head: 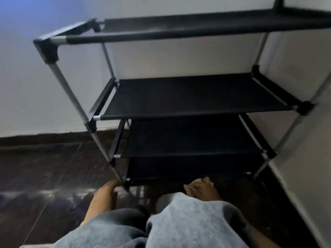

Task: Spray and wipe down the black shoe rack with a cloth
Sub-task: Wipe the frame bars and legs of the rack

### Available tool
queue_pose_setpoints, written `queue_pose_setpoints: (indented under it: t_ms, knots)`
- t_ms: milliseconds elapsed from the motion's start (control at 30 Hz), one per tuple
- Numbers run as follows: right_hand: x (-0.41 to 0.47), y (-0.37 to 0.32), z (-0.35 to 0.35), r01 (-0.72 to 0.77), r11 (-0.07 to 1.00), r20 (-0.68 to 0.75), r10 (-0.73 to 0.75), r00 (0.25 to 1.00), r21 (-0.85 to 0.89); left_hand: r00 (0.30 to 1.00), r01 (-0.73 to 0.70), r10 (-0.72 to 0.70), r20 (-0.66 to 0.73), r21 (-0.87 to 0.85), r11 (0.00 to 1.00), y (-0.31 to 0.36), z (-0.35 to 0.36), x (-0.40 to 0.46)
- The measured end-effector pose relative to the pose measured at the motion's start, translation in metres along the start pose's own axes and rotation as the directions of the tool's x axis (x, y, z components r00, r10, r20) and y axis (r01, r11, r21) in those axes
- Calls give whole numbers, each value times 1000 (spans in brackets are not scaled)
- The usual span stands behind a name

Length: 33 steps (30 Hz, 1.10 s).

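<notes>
The black shoe rack (pixel 193 97) stands in a corner, with several black fabric shelves on silver poles and black corner joints. My left hand (pixel 106 191) rests at the foot of the rack's front left pole, fingers curled against it; I cannot tell whether it grips the pole. My right hand (pixel 200 187) is low in front of the bottom shelf, closed on a small pale cloth (pixel 192 185) that shows between the fingers. No spray bottle is in view.
White walls (pixel 44 86) run behind the rack and along its right side. The dark glossy floor (pixel 44 176) stretches out to the left. My knees in grey-blue trousers (pixel 179 221) fill the bottom of the view, close to the rack.
</notes>
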State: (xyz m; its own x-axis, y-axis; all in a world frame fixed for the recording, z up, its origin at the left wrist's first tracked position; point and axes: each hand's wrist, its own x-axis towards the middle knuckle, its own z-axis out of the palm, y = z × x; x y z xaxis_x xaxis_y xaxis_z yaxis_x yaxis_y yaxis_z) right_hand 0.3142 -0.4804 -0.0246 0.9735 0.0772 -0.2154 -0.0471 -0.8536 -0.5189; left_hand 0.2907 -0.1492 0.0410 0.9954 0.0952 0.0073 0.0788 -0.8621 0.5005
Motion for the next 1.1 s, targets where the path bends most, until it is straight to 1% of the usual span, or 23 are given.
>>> queue_pose_setpoints:
  t_ms: [33,67,100,133,167,200,233,267,300,333,400,433,500,600,700,733,833,933,1000,1033,1100]
  knots:
    - [6,-4,2,-28,999,11,27,1000,18,999,24,-24,28,-11,1000,-3,5,2]
    - [9,-12,5,-13,1000,14,13,1000,8,996,52,-50,75,-29,998,-2,7,4]
    - [11,-20,11,46,999,17,-46,999,11,991,74,-68,117,-45,996,-10,15,10]
    - [13,-32,16,90,995,67,-88,994,-35,982,100,-89,164,-58,993,-17,21,14]
    - [18,-42,22,146,988,78,-142,987,-52,978,107,-88,189,-98,989,-25,31,18]
    - [23,-53,27,235,966,68,-228,971,-108,973,113,-88,214,-109,988,-29,39,22]
    - [29,-64,33,274,951,77,-265,961,-143,973,100,-77,219,-97,990,-31,48,27]
    - [36,-75,42,322,924,57,-317,947,-205,973,92,-79,216,-52,994,-31,55,32]
    - [44,-83,54,358,902,-32,-376,926,-240,979,82,-74,190,-33,996,-31,62,38]
    - [52,-91,65,406,869,-95,-447,890,-284,981,76,-69,180,-32,997,-31,67,44]
    - [69,-103,89,488,803,-103,-548,830,-343,981,77,-69,184,-40,996,-31,77,55]
    - [79,-109,101,513,777,-84,-576,813,-365,978,90,-80,194,-42,995,-33,81,61]
    - [92,-125,118,520,743,-71,-599,798,-420,970,125,-111,218,-48,991,-38,90,70]
    - [105,-142,135,453,733,-142,-589,795,-506,971,114,-107,212,-25,993,-44,103,76]
    - [101,-135,140,397,759,-161,-541,825,-516,970,151,-172,169,130,980,-45,111,76]
    - [100,-126,140,379,777,-192,-528,827,-503,969,161,-190,159,177,971,-44,111,75]
    - [95,-93,125,281,845,-281,-436,855,-454,974,86,-141,178,285,955,-50,112,73]
    - [90,-82,114,237,875,-308,-385,870,-423,972,6,-88,219,349,937,-50,108,75]
    - [92,-90,114,241,879,-315,-385,867,-411,969,-27,-67,236,374,927,-45,102,77]
    - [94,-97,116,262,869,-308,-408,860,-420,969,-44,-53,243,378,925,-45,101,78]
    - [100,-118,126,351,812,-259,-504,824,-466,964,-58,-44,262,367,928,-47,101,79]
